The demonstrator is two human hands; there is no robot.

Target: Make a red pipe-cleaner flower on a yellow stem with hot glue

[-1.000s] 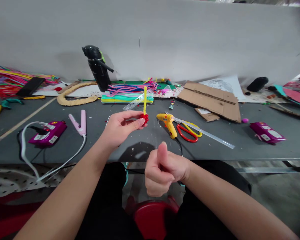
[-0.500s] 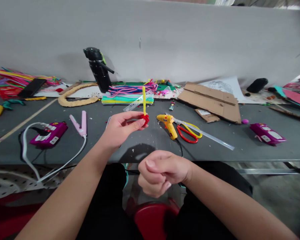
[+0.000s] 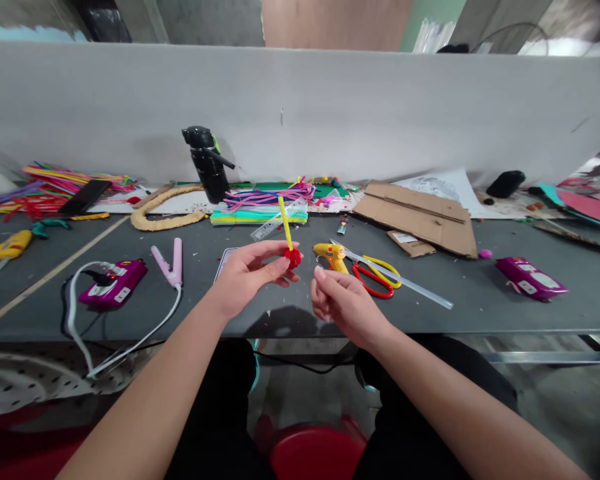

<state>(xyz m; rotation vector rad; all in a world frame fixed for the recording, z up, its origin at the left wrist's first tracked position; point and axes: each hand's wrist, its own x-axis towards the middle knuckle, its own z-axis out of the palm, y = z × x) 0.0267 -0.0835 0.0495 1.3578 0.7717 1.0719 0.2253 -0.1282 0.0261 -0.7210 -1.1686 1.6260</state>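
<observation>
My left hand (image 3: 253, 273) pinches a red fuzzy coil (image 3: 293, 258) between thumb and fingers, above the table. From the coil a yellow pipe cleaner (image 3: 285, 223) stands up, leaning slightly left. My right hand (image 3: 343, 297) is closed in a pinch to the right of it, apart from the coil. Whatever lies between its fingertips, if anything, is too small to make out. Just beyond the right hand lies a yellow glue gun (image 3: 331, 253), partly covered by that hand. Beside the glue gun are scissors (image 3: 377, 288) with red and yellow handles and a clear glue stick (image 3: 420, 287).
Bundled pipe cleaners (image 3: 260, 215), a clear ruler (image 3: 275, 220) and a black bottle (image 3: 209, 167) stand or lie behind. A pink mini iron (image 3: 173, 263) and purple power strip (image 3: 115, 287) are at left. Cardboard (image 3: 415, 217) and another purple strip (image 3: 530, 278) lie at right.
My right hand has risen from near the table's front edge towards the left hand, its loose fist turning into a pinch. The yellow pipe cleaner now leans left. The view has tipped upwards.
</observation>
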